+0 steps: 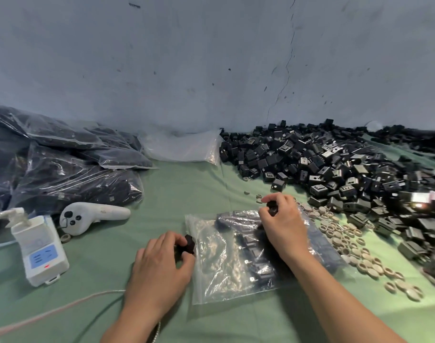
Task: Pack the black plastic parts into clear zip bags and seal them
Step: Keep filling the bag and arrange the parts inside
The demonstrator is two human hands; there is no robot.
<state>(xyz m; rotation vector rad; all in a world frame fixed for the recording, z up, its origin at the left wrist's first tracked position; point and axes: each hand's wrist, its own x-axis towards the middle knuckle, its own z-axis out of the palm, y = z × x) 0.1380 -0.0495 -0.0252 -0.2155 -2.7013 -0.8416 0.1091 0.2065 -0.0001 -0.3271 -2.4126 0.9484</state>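
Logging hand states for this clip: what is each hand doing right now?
Left hand: closed on a black part beside the zip bag.
Right hand: closed on another black piece above the bag.

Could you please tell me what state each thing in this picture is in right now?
Left hand: closed on a black part at the bag's left edge.
Right hand: closed on another black part over the bag.
Clear zip bag: flat, partly filled; seal unclear.
Loose parts pile: unpacked.
Filled bags: stacked at left.
Empty bags: unused, by the wall.
Power strip: red light on.
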